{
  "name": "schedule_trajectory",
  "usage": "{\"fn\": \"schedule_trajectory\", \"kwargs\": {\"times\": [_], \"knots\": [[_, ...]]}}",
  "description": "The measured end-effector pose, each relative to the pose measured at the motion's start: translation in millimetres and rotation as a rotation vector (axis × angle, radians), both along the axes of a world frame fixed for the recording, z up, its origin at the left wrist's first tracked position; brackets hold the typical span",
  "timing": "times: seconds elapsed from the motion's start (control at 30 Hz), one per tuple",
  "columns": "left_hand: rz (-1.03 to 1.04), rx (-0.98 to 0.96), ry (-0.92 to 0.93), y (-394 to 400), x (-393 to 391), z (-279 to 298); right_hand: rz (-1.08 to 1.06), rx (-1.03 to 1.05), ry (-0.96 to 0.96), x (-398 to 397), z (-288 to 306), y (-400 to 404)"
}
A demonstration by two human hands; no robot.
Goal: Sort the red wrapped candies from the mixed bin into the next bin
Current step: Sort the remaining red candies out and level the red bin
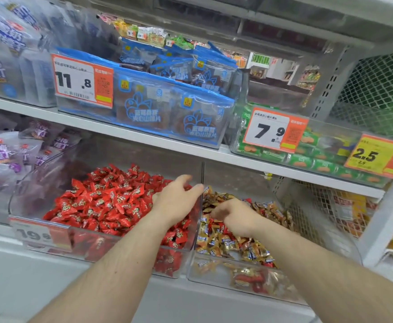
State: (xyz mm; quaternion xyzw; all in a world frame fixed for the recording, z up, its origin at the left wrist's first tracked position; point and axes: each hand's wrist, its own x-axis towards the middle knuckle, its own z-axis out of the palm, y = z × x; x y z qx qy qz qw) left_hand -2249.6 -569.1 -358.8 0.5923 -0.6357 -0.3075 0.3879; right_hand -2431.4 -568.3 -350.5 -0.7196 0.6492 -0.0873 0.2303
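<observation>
Left hand: the bare left hand [175, 201] sits at centre frame over the right edge of the red pile, fingers stretched out and relaxed, fingertips reaching the divider; it holds nothing that I can see.
Right hand: the bare right hand [234, 217] is just right of centre, lowered into the mixed sweets with its fingers curled downward (the tips are buried in wrappers, so I cannot tell whether they pinch a candy).
Mixed bin: the clear plastic bin of gold-and-blue wrapped candies [242, 279] fills the lower centre-right; a few red wrapped candies [217, 226] lie scattered among the gold ones, beside the right hand and near the front wall.
Next bin: the clear plastic bin heaped with red wrapped sweets [50, 173] takes the lower left-centre, touching the mixed bin along one shared wall.
Front label: an orange-and-white price tag reading 19.8 [39, 234] hangs on that red bin's front, lower left.
Upper shelf: blue-printed transparent snack bags [167, 108] stand at upper centre behind an 11.8 price card [82, 80]; green-wrapped biscuit packs [305, 160] lie at right behind a 7.9 price card [274, 131].
</observation>
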Motion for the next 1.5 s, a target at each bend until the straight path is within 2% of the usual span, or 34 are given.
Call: {"fn": "schedule_trajectory", "kwargs": {"times": [0.03, 0.17, 0.27, 0.37, 0.5, 0.57, 0.63, 0.73, 0.77, 0.83, 0.9, 0.97, 1.07, 1.17, 1.5], "knots": [[-0.047, 0.01, 0.053, 5.0, -4.1, 0.6, 0.04, -0.001, 0.006, 8.2, -4.0, -5.9], [-0.086, 0.011, 0.007, 14.0, -10.6, -6.3, 0.137, 0.02, 0.144, 34.0, -16.6, -31.9], [-0.042, -0.034, -0.034, 16.1, -10.0, -4.0, 0.202, 0.13, 0.283, 40.2, -23.8, -42.4], [-0.022, -0.045, -0.028, 17.5, -9.6, -2.5, 0.259, 0.274, 0.337, 39.4, -29.1, -45.6], [-0.015, -0.027, -0.049, 20.8, -11.8, 0.0, 0.256, 0.42, 0.559, 26.4, -21.9, -36.5], [-0.012, -0.011, -0.081, 23.0, -14.3, 3.2, 0.292, 0.458, 0.621, 14.0, -17.2, -27.6], [0.01, -0.016, -0.209, 26.6, -19.0, 8.6, 0.354, 0.48, 0.66, 3.0, -8.5, -13.2], [0.099, -0.232, -0.562, 33.4, -34.2, 20.1, 0.377, 0.438, 0.678, -16.0, 8.3, 3.5], [0.094, -0.321, -0.59, 35.2, -41.3, 22.5, 0.371, 0.421, 0.679, -24.0, 14.3, 7.4], [-0.027, -0.416, -0.509, 36.4, -56.4, 23.1, 0.338, 0.423, 0.664, -41.4, 24.3, 13.8], [-0.234, -0.345, -0.377, 36.4, -69.5, 20.1, 0.281, 0.395, 0.595, -59.2, 33.6, 21.3], [-0.416, -0.182, -0.36, 34.8, -78.3, 13.5, 0.201, 0.268, 0.459, -75.6, 40.3, 29.1], [-0.526, 0.011, -0.54, 31.0, -85.2, 3.6, 0.05, -0.02, 0.241, -99.1, 39.5, 35.7], [-0.469, 0.101, -0.696, 27.5, -89.7, -1.8, -0.032, -0.14, 0.147, -110.3, 32.8, 41.4], [-0.414, 0.307, -1.04, 21.4, -103.1, -16.8, 0.156, 0.09, 0.349, -88.2, -8.3, 42.0]]}}
